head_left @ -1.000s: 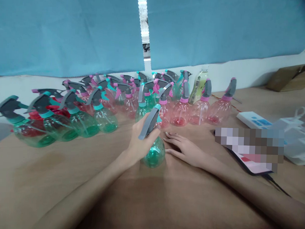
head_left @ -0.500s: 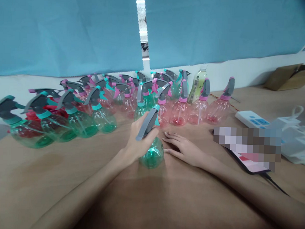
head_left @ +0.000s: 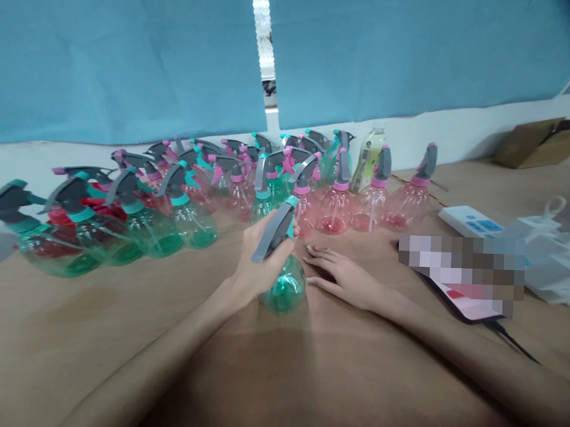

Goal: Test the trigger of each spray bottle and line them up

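My left hand [head_left: 260,256] is wrapped round the neck of a green spray bottle [head_left: 286,291] with a grey and teal trigger head, which stands upright on the wooden table [head_left: 261,368]. Just right of that bottle, my right hand [head_left: 341,278] lies on the tabletop, fingers stretched out and holding nothing. Behind my hands stand several pink spray bottles [head_left: 334,215] with grey heads and pink collars. To the left is a slanting row of green spray bottles [head_left: 195,226]; more bottles crowd behind, partly hidden.
A phone [head_left: 478,307] with a cable lies right of my right hand, its screen blurred out. Beyond it are a white power strip [head_left: 469,221] and clear plastic wrapping [head_left: 549,260]. A labelled drink bottle [head_left: 368,157] and a cardboard box [head_left: 540,144] stand near the wall.
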Available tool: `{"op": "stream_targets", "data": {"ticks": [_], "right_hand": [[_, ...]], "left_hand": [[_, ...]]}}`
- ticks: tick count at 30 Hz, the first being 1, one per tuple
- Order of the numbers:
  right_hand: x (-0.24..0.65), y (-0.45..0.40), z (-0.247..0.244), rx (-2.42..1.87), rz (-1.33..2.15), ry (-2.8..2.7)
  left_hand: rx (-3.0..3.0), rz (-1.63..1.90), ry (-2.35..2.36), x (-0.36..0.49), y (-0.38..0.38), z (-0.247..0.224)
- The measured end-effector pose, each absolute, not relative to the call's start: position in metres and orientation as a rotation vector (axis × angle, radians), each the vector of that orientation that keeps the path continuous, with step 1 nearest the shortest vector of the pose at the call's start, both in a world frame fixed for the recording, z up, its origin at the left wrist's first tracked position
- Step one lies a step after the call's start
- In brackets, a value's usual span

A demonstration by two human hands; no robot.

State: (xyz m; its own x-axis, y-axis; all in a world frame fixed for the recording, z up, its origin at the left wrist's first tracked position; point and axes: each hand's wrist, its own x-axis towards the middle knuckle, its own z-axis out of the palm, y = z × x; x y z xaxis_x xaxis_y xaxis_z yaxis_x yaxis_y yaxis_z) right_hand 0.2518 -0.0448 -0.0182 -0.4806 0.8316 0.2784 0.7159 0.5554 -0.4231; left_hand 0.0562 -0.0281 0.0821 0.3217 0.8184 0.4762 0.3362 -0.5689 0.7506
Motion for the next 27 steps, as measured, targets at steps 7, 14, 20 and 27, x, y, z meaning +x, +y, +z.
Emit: {"op": "stream_targets", "data": {"ticks": [7, 14, 20, 27], "right_hand": [[0.252, -0.044, -0.019, -1.248, 0.324, -2.335], [0.253, -0.044, -0.021, -1.26, 0.329, -2.331], [0.253, -0.044, -0.021, -1.231, 0.342, -2.32], [0.253, -0.044, -0.022, -1.22, 0.342, -2.302]], "left_hand": [[2.049, 1.211, 1.043, 0.056, -0.026, 0.073], [2.062, 1.256, 1.028, 0.057, -0.026, 0.069], [2.031, 1.235, 1.0, 0.057, -0.025, 0.067], [2.028, 1.231, 1.008, 0.057, -0.025, 0.067]]}}
